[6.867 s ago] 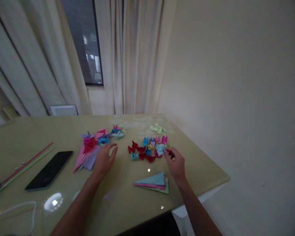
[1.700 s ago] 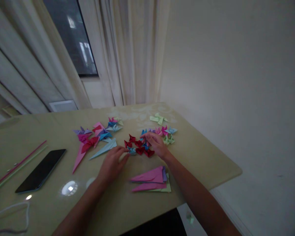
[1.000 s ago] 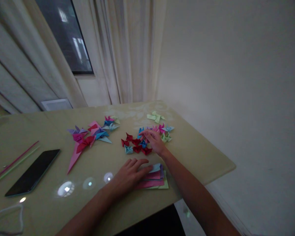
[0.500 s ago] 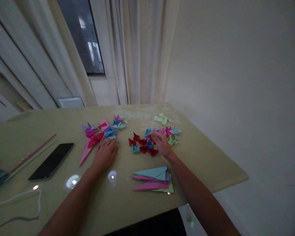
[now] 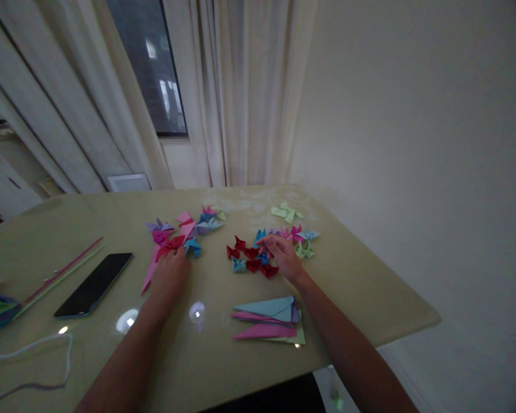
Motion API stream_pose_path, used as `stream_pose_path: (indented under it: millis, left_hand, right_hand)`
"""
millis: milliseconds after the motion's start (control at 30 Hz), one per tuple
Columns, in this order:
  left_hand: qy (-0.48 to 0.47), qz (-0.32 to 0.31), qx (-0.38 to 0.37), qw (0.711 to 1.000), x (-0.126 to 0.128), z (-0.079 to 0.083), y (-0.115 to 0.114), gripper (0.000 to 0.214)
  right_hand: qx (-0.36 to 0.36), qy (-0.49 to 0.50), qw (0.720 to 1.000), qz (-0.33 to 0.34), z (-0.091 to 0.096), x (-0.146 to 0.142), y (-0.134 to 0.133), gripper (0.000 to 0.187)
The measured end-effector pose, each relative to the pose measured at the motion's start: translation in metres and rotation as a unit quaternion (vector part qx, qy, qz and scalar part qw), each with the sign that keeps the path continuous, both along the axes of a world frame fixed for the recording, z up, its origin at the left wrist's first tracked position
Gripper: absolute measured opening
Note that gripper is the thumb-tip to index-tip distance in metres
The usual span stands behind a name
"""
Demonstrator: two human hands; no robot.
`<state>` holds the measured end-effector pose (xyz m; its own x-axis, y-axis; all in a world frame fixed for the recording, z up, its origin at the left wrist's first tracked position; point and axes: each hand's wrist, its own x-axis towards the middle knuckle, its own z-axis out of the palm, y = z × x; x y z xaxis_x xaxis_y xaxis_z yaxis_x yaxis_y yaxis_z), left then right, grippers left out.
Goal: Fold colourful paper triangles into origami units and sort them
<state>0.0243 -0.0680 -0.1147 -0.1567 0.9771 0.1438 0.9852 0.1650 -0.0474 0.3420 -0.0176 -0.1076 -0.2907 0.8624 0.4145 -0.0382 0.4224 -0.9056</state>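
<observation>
My left hand [image 5: 172, 271] reaches into the left group of folded paper pieces. Its fingers are bent together at a red origami piece [image 5: 170, 245], and the fingertips are partly hidden. Just right of them lies a blue origami piece [image 5: 193, 247]. Over the right group hangs my right hand [image 5: 282, 256], its thumb and fingers drawn into a pinch; whatever is between them I cannot make out. Dark red origami pieces [image 5: 253, 265] and a light blue one [image 5: 238, 264] lie to its left. Pink origami pieces [image 5: 291, 232] and a pale green one [image 5: 304, 249] are on its other side.
A stack of folded paper [image 5: 266, 321] lies near the table's front edge. On the left are a phone [image 5: 93, 285], two thin sticks [image 5: 64, 269] and a white cable [image 5: 30, 347]. One pale green origami piece [image 5: 288, 213] sits farther back. Curtains and a wall border the table.
My left hand has moved slightly left, its spread fingers now drawn together at the red piece. The blue piece beside it lies nearer to me. My right hand has stayed almost in place.
</observation>
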Motion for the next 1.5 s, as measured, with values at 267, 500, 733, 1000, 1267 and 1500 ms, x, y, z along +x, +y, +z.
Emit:
stream_pose_path:
  millis: [267, 500, 733, 1000, 1267, 1500]
  left_hand:
    - [-0.077, 0.006, 0.107, 0.991, -0.012, -0.007, 0.004, 0.046]
    - [-0.167, -0.024, 0.213, 0.962, -0.015, -0.006, 0.010, 0.033]
    - [-0.280, -0.182, 0.282, 0.899, 0.022, 0.009, -0.008, 0.027]
    - [-0.253, -0.333, 0.277, 0.865, 0.046, -0.007, -0.017, 0.027]
    - [-0.358, -0.355, 0.167, 0.847, 0.063, 0.004, -0.029, 0.026]
    - [-0.430, -0.349, 0.066, 0.830, 0.071, 0.009, -0.032, 0.032]
  right_hand:
    - [-0.004, -0.001, 1.000, 0.000, 0.001, 0.000, -0.001, 0.053]
    - [-0.007, -0.002, 1.000, 0.000, 0.002, 0.001, -0.002, 0.052]
    - [-0.016, -0.017, 1.000, 0.002, 0.001, 0.000, -0.003, 0.049]
    - [0.002, -0.010, 1.000, 0.012, -0.005, -0.006, -0.005, 0.053]
    - [0.096, -0.026, 0.993, 0.062, 0.002, -0.004, -0.008, 0.011]
    - [0.078, -0.019, 0.994, 0.075, 0.004, -0.004, -0.012, 0.016]
